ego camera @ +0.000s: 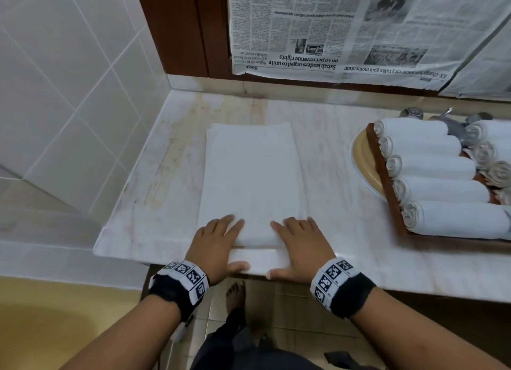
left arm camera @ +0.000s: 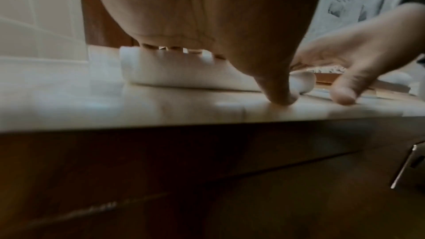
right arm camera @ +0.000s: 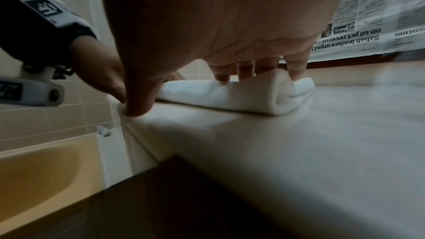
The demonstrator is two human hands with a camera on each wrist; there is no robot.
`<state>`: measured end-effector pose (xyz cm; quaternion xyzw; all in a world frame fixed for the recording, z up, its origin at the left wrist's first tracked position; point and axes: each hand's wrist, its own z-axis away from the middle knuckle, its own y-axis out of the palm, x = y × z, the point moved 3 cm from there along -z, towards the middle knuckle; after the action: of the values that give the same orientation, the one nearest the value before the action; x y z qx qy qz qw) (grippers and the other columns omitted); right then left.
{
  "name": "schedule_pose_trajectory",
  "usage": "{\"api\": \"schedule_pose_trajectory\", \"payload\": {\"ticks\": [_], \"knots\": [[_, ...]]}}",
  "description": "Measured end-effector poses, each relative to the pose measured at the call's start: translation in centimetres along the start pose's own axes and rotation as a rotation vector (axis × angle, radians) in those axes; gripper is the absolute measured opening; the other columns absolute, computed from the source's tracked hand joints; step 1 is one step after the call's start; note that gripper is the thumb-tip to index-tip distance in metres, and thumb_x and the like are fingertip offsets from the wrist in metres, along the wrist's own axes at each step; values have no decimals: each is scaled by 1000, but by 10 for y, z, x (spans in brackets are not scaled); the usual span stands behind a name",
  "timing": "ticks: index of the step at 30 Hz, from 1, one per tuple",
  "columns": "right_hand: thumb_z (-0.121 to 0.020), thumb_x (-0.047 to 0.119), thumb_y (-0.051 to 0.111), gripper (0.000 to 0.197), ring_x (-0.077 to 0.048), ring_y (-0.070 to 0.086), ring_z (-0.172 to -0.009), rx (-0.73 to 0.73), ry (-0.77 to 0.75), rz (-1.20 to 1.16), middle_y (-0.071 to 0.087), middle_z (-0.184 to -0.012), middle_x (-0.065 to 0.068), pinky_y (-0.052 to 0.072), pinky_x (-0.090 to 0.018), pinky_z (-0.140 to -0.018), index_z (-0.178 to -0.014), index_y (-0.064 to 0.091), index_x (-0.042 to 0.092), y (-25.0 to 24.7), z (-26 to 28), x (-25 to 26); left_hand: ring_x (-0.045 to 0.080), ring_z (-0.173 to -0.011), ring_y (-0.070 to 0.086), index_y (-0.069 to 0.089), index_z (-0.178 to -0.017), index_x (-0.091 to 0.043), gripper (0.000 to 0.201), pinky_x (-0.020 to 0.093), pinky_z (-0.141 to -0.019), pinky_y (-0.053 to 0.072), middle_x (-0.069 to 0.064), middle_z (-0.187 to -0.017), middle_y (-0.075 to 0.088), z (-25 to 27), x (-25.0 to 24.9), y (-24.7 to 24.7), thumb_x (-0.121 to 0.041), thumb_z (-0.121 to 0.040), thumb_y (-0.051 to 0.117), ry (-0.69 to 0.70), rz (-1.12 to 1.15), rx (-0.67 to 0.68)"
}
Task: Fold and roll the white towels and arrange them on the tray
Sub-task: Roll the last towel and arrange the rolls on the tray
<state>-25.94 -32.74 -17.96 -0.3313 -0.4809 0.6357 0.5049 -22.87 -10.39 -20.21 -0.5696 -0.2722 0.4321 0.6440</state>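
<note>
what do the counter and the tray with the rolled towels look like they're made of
Counter: likely polished marble or similar stone, pale with faint veins and a sheen. Tray: apparently dark reddish-brown wood with a smooth rim, though lacquered board can't be ruled out.

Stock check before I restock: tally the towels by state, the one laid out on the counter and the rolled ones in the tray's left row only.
Laid-out towel: 1
Rolled towels, left row of the tray: 5
Total: 6

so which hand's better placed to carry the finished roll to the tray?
Right, probably. Both hands sit on the towel's near end, but the right hand is on the side nearer the tray, which lies off to the right; the left hand would cross over.
</note>
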Motion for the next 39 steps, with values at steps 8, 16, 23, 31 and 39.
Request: {"api": "schedule_pose_trajectory", "payload": {"ticks": [8, 16, 23, 31, 39], "knots": [[-56, 25, 93, 62, -21, 61, -77, -433, -138, -95, 64, -93, 1, 57, -35, -69, -113, 69, 17, 33, 50, 8, 31, -95, 62, 55, -123, -23, 85, 40, -74, 55, 7, -116, 57, 46, 5, 16, -14, -45, 89, 121, 78, -218], [-97, 47, 44, 39, -19, 69, -88, -455, -1, -436, 74, -99, 5, 53, -35, -83, -107, 73, 23, 23, 53, -9, 30, -94, 63, 65, -113, -10, 33, 38, -83, 55, 8, -109, 67, 71, 26, 13, -16, -81, 69, 83, 218, -353], [-96, 21, 51, 28, -25, 59, -97, -329, 328, -222, 61, -104, 0, 38, -39, -89, -124, 52, 25, 9, 26, -1, 29, -96, 59, 59, -109, -21, 52, 37, -81, 37, 3, -103, 65, 35, 27, -5, -51, -100, 18, -143, 243, -69], [-83, 34, 70, 29, -21, 59, -88, -415, 33, -120, 62, -101, 1, 49, -35, -74, -107, 66, 18, 29, 47, 3, 31, -92, 59, 50, -102, -19, 19, 36, -79, 39, 9, -100, 65, 3, 27, -17, -33, -102, 38, -411, 340, 59], [-98, 41, 55, 33, -23, 58, -102, -261, 4, -346, 62, -115, 1, 46, -38, -89, -123, 63, 21, 21, 31, -17, 31, -88, 56, 62, -100, -15, 31, 38, -76, 44, 7, -100, 59, 22, 6, -1, -40, -90, 48, 8, -29, -366]]}}
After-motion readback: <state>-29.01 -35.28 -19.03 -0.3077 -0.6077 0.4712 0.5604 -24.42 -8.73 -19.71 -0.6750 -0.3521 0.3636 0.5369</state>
